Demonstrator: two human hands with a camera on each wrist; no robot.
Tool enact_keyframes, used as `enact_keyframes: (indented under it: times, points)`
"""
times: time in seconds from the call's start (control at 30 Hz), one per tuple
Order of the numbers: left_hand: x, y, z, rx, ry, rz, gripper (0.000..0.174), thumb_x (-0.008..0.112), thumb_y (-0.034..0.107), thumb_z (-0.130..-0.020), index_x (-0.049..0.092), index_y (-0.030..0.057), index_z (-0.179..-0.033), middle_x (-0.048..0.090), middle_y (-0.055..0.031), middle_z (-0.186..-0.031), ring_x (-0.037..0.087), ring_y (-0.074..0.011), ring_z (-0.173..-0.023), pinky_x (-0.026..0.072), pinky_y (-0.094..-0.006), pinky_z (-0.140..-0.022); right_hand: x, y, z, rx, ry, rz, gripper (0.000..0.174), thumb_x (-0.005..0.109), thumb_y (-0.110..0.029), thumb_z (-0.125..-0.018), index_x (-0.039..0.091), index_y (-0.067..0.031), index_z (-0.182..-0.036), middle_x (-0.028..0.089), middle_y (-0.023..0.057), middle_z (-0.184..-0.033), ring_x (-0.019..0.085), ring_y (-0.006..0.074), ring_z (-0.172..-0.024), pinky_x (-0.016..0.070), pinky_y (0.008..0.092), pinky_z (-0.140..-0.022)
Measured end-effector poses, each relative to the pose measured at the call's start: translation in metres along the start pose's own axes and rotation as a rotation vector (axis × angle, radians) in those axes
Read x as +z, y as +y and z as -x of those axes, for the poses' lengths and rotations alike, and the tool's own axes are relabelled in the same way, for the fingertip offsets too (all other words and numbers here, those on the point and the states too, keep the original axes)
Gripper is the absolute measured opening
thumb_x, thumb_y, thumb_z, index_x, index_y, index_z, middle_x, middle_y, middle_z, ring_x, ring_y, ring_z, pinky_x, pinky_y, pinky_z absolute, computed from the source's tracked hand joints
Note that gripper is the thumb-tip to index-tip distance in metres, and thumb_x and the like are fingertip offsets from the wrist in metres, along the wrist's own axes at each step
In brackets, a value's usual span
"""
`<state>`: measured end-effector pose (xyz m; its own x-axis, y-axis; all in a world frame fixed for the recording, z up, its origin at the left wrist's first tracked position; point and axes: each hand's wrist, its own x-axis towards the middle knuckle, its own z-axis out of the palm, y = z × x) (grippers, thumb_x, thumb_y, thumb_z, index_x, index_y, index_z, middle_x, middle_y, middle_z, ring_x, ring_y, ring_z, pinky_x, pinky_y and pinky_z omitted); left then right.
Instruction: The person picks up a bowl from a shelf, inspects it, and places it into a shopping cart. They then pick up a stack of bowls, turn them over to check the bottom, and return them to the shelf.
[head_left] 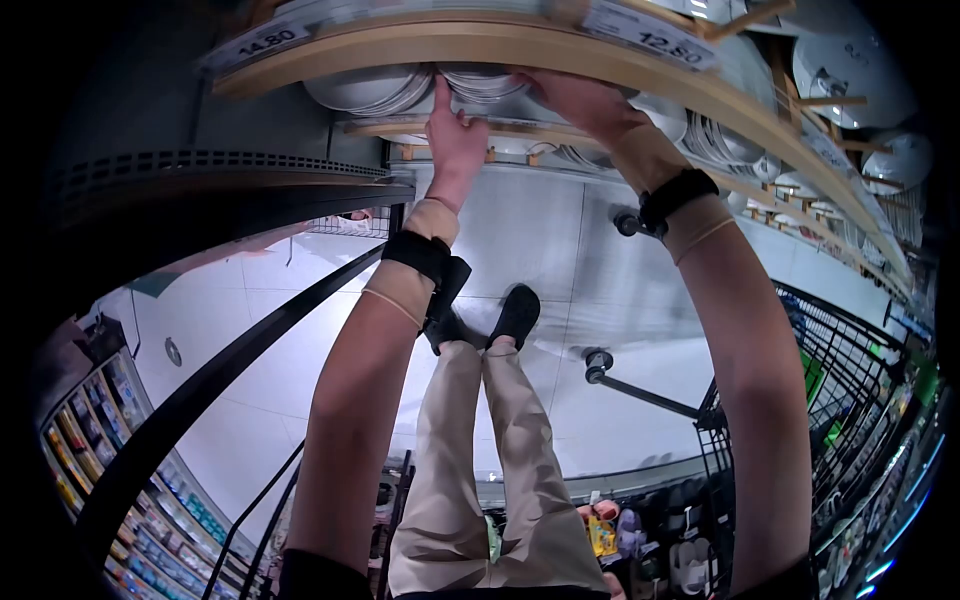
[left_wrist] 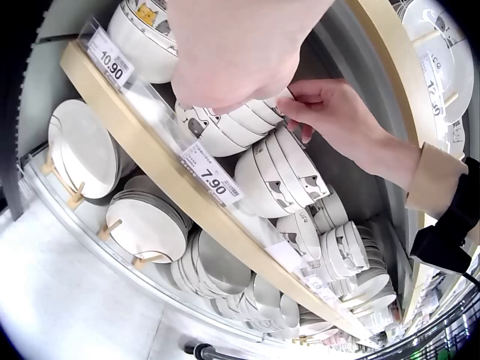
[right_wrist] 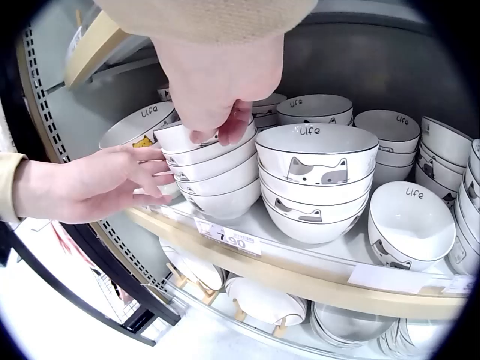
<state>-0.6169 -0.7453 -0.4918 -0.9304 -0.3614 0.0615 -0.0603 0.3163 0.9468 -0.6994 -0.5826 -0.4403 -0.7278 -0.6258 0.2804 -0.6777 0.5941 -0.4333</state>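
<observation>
In the right wrist view a stack of white bowls with cat drawings (right_wrist: 217, 169) stands on a wood-edged shelf. My right hand (right_wrist: 225, 86) comes over it from above, thumb and fingers pinching the rim of the top bowl (right_wrist: 180, 139). From the left, my left hand (right_wrist: 97, 184) rests loosely extended fingers against the side of the same stack. The left wrist view shows the right hand (left_wrist: 341, 120) at the far rim, while the left hand (left_wrist: 232, 56) covers part of the stack. In the head view both hands reach under the upper shelf edge (head_left: 450, 45).
More cat-face bowls (right_wrist: 319, 184) stand stacked close on the right, and a larger bowl (right_wrist: 139, 127) sits behind the left hand. White plates (left_wrist: 150, 225) lean in wooden pegs on the shelf below. A black wire cart (head_left: 840, 350) stands at the right.
</observation>
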Motion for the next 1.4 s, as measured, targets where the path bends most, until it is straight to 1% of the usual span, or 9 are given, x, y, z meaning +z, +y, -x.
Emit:
enact_keyframes:
  times: [0.03, 0.07, 0.4, 0.8, 0.9, 1.1, 1.2, 1.3, 1.4]
  points:
    - [0.0, -0.002, 0.001, -0.019, 0.006, 0.01, 0.077, 0.054, -0.005, -0.072, 0.026, -0.0034, -0.145, 0.063, -0.0241, -0.114, 0.065, -0.0327, -0.095, 0.0492, -0.0307, -0.088, -0.002, -0.001, 0.001, -0.033, -0.009, -0.02, 0.023, 0.063, -0.023, -0.089, 0.064, -0.0087, -0.107, 0.066, 0.0128, -0.097, 0.063, 0.0315, -0.087, 0.0497, 0.0377, -0.079]
    - [0.0, -0.004, 0.002, -0.037, 0.01, 0.017, 0.078, 0.054, -0.005, -0.072, 0.026, -0.0032, -0.145, 0.062, -0.0243, -0.115, 0.065, -0.0331, -0.095, 0.0492, -0.0308, -0.087, -0.002, -0.004, 0.001, -0.22, 0.085, 0.177, 0.019, 0.064, -0.018, -0.088, 0.065, -0.0103, -0.105, 0.066, 0.012, -0.097, 0.063, 0.032, -0.087, 0.0503, 0.0376, -0.079]
    - [-0.017, 0.036, 0.005, -0.18, -0.075, 0.012, 0.068, 0.052, -0.003, -0.074, 0.032, -0.0049, -0.139, 0.062, -0.027, -0.107, 0.059, -0.0425, -0.103, 0.0481, -0.0392, -0.087, -0.001, -0.054, -0.011, 0.1, -0.117, 0.027, 0.02, 0.061, -0.02, -0.089, 0.067, -0.011, -0.105, 0.067, 0.0138, -0.095, 0.063, 0.0333, -0.086, 0.0501, 0.04, -0.078]
    - [-0.017, 0.017, 0.003, -0.068, -0.037, 0.047, 0.066, 0.051, -0.003, -0.073, 0.037, -0.0058, -0.137, 0.056, -0.0321, -0.117, 0.052, -0.0451, -0.111, 0.0452, -0.0406, -0.091, -0.012, -0.011, -0.005, -0.025, -0.056, 0.148, 0.018, 0.063, -0.021, -0.088, 0.067, -0.0088, -0.101, 0.067, 0.0155, -0.093, 0.063, 0.0351, -0.084, 0.0495, 0.0402, -0.075]
    - [-0.017, 0.013, 0.004, -0.015, -0.025, -0.076, 0.069, 0.05, 0.003, -0.077, 0.033, -0.0009, -0.143, 0.063, -0.0264, -0.083, 0.065, -0.0309, -0.074, 0.0505, -0.0307, -0.074, -0.008, -0.011, -0.004, -0.097, -0.009, 0.126, 0.018, 0.064, -0.021, -0.088, 0.067, -0.008, -0.099, 0.066, 0.0153, -0.09, 0.063, 0.0347, -0.082, 0.0495, 0.0396, -0.073]
    - [-0.012, 0.009, 0.004, 0.113, 0.053, -0.062, 0.068, 0.05, 0.002, -0.077, 0.033, -0.0013, -0.143, 0.065, -0.0252, -0.088, 0.065, -0.0292, -0.07, 0.0517, -0.0326, -0.071, -0.002, -0.028, -0.009, -0.077, 0.007, 0.101, 0.017, 0.065, -0.02, -0.087, 0.067, -0.0068, -0.097, 0.067, 0.0145, -0.088, 0.063, 0.0333, -0.079, 0.0494, 0.0389, -0.071]
    - [-0.02, 0.025, 0.007, -0.142, -0.075, 0.043, 0.065, 0.051, -0.003, -0.073, 0.038, -0.0049, -0.137, 0.056, -0.0315, -0.118, 0.055, -0.0443, -0.108, 0.0466, -0.0392, -0.089, -0.005, -0.031, -0.011, -0.062, -0.019, 0.095, 0.018, 0.065, -0.02, -0.087, 0.067, -0.0067, -0.099, 0.067, 0.014, -0.088, 0.064, 0.0328, -0.08, 0.0492, 0.039, -0.071]
    - [-0.02, 0.022, 0.006, -0.096, -0.059, 0.027, 0.064, 0.052, -0.003, -0.073, 0.039, -0.0051, -0.136, 0.056, -0.029, -0.121, 0.057, -0.0418, -0.108, 0.0472, -0.0376, -0.088, -0.014, -0.022, -0.01, -0.075, -0.02, 0.099, 0.018, 0.065, -0.019, -0.087, 0.066, -0.0067, -0.1, 0.067, 0.0132, -0.088, 0.064, 0.0322, -0.079, 0.0493, 0.0382, -0.07]
    - [-0.018, 0.02, 0.008, -0.026, -0.01, -0.034, 0.065, 0.05, 0.001, -0.077, 0.038, -0.0014, -0.14, 0.061, -0.026, -0.115, 0.065, -0.0287, -0.081, 0.0505, -0.0303, -0.076, -0.019, -0.008, -0.005, -0.087, -0.037, 0.156, 0.017, 0.064, -0.018, -0.087, 0.066, -0.0069, -0.1, 0.068, 0.0129, -0.089, 0.064, 0.0322, -0.081, 0.0498, 0.038, -0.071]
